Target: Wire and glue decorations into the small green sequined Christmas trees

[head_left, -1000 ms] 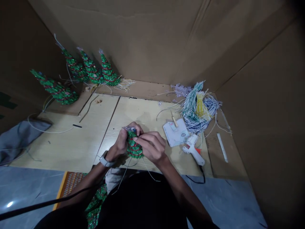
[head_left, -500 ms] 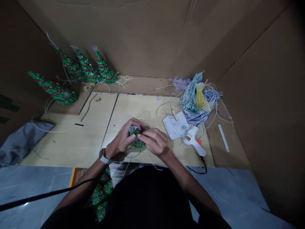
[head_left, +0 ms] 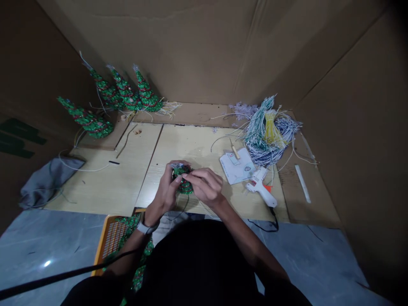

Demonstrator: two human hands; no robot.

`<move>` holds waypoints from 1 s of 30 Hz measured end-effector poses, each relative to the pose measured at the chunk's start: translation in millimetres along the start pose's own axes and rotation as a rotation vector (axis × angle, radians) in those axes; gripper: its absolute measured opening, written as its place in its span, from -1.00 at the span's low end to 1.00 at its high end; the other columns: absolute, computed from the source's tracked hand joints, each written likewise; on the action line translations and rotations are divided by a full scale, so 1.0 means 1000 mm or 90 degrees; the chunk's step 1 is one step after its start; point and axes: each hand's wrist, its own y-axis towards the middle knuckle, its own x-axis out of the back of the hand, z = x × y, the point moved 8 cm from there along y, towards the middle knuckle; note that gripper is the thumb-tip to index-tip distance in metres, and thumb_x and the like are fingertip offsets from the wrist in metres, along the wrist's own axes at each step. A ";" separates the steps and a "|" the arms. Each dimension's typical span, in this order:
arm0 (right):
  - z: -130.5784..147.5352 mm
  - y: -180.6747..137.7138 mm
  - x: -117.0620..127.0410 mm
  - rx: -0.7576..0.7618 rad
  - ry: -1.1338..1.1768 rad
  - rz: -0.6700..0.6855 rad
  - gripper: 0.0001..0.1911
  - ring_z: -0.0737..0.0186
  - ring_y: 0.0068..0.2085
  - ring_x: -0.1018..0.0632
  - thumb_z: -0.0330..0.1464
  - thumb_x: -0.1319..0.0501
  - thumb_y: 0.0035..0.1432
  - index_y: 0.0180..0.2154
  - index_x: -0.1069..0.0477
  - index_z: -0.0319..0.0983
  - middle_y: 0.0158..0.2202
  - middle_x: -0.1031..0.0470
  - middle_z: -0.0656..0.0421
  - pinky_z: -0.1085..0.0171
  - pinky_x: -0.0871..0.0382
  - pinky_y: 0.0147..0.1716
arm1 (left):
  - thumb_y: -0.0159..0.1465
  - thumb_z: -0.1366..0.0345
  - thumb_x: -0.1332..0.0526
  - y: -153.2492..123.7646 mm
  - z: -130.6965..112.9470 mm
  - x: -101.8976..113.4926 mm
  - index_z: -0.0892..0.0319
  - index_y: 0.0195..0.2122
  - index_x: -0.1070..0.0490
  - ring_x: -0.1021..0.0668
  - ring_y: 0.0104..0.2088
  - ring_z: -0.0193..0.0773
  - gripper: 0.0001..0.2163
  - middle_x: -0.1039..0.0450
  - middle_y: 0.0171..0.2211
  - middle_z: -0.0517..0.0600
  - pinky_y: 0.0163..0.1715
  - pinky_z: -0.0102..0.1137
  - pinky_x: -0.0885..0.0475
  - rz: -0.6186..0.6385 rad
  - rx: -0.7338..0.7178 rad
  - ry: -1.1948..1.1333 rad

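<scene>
A small green tinsel Christmas tree (head_left: 185, 186) with red garland is between my hands, just above the table's front edge. My left hand (head_left: 169, 185) is wrapped round its left side, the thumb across its front. My right hand (head_left: 208, 183) is closed, its thumb and index finger pinched against the tree's upper part. Whatever lies between those fingertips is too small to make out. A pale, clear ornament (head_left: 179, 165) shows at the tree's top. Thin wires hang from below it toward my lap.
Several finished-looking trees (head_left: 145, 91) stand at the back left. Bundled wires (head_left: 266, 131), an awl (head_left: 235, 149), a card (head_left: 237, 168) and a white glue gun (head_left: 261, 187) lie to the right. An orange basket (head_left: 106, 240) of green trees sits below the front edge; a grey cloth (head_left: 47, 180) lies left.
My view has shifted slightly left, so more of the orange basket shows. Both hands stay on the tree; the right fingertips have moved a little up and left across it.
</scene>
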 end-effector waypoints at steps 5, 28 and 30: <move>-0.006 0.005 0.001 -0.127 0.032 0.000 -0.80 0.24 -0.18 -0.73 -0.45 -0.37 0.43 -0.08 -0.72 -0.03 -0.21 -0.74 0.19 0.20 -0.72 -0.15 | 0.50 -0.04 -0.22 -0.003 0.013 -0.006 0.03 0.22 -0.34 -0.54 0.12 0.04 -0.62 -0.45 0.11 0.12 0.17 0.00 -0.46 -0.056 -0.007 -0.007; -0.011 0.021 0.002 -0.395 0.212 0.037 -0.93 0.18 -0.09 -0.72 -0.28 -0.44 0.39 -0.18 -0.68 -0.12 -0.15 -0.72 0.15 0.13 -0.71 -0.04 | 0.48 -0.19 -0.18 -0.006 0.021 -0.009 0.01 0.19 -0.35 -0.54 0.03 0.04 -0.55 -0.45 0.06 0.09 0.07 -0.01 -0.44 -0.140 -0.029 0.005; -0.011 0.022 0.003 -0.388 0.204 0.035 -0.94 0.18 -0.09 -0.72 -0.29 -0.44 0.39 -0.18 -0.68 -0.12 -0.16 -0.72 0.15 0.14 -0.71 -0.03 | 0.48 -0.18 -0.18 -0.006 0.021 -0.009 0.01 0.19 -0.35 -0.54 0.03 0.03 -0.55 -0.45 0.06 0.09 0.07 -0.01 -0.44 -0.141 -0.030 0.007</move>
